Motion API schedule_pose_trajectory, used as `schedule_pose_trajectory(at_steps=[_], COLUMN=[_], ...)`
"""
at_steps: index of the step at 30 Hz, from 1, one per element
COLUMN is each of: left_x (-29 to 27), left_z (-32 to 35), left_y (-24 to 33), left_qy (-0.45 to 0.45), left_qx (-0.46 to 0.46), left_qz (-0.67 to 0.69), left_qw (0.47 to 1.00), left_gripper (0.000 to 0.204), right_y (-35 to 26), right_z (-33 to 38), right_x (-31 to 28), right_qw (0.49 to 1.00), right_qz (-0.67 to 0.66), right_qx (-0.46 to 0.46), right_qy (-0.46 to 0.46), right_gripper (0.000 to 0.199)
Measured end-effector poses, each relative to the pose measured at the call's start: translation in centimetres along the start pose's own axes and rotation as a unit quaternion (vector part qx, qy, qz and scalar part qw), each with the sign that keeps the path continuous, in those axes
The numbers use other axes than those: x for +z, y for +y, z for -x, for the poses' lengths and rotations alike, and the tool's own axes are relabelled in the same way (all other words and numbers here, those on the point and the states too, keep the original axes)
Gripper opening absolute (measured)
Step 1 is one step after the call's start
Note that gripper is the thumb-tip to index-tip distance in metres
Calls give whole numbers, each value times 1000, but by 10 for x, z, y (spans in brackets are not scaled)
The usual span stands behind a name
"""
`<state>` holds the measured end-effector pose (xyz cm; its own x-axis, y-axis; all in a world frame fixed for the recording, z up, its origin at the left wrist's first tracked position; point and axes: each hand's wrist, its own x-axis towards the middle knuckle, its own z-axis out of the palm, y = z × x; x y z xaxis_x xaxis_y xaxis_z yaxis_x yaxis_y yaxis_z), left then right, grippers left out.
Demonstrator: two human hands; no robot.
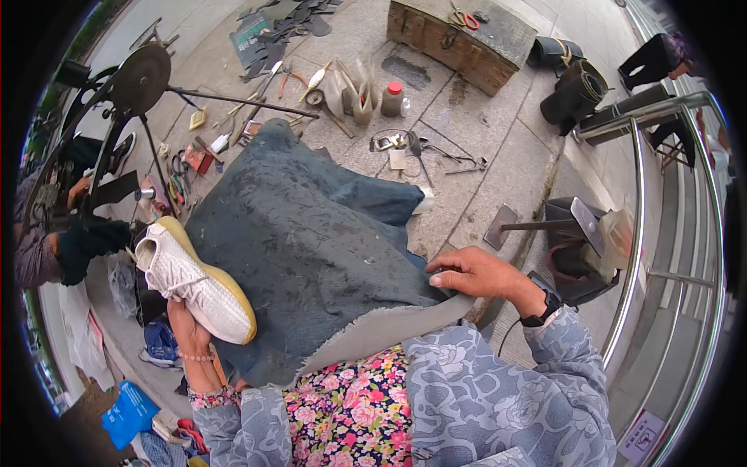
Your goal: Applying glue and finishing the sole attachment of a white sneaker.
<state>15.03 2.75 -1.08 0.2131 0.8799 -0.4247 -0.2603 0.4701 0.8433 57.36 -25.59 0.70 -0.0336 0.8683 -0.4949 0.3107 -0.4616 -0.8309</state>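
Note:
My left hand [187, 327] grips a cream knit sneaker [194, 284] with a yellowish sole from below. The shoe is tilted, its toe toward me and its opening pointing away to the left. Part of my left hand is hidden under the sole. A worn dark blue-green cloth [303, 233] with a grey underside is spread over my lap, beside the shoe. At the cloth's right edge rests my right hand [478, 276], thumb and forefinger apart, with nothing seen between them. A dark watch is on that wrist.
A hand-cranked machine with a round wheel [142, 78] stands at the left, by another person's arm [62, 249]. Ahead lie pliers [289, 84], a red-capped jar [394, 100] and a wooden box [459, 43]. A metal shoe anvil [548, 226] and railing [636, 233] are at the right.

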Motion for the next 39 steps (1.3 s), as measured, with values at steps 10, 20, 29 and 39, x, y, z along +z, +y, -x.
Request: schedule_pose_trajectory(at_steps=[10, 20, 29, 39], left_x=[72, 52, 46, 73], left_z=[26, 57, 45, -1], left_y=[-12, -31, -43, -29], left_qy=[-5, 14, 5, 12], left_qx=[149, 195, 153, 168], left_qz=[-69, -128, -200, -116], left_qw=[986, 972, 968, 979], left_gripper=[38, 42, 44, 30], right_y=[-153, -196, -134, -154], right_z=[-116, -142, -157, -145], right_x=[41, 94, 134, 131], right_qw=[965, 955, 964, 881], right_qz=[-13, 23, 61, 177], right_qx=[-260, -293, -256, -438], right_qy=[-25, -27, -33, -16], right_gripper=[36, 56, 28, 22])
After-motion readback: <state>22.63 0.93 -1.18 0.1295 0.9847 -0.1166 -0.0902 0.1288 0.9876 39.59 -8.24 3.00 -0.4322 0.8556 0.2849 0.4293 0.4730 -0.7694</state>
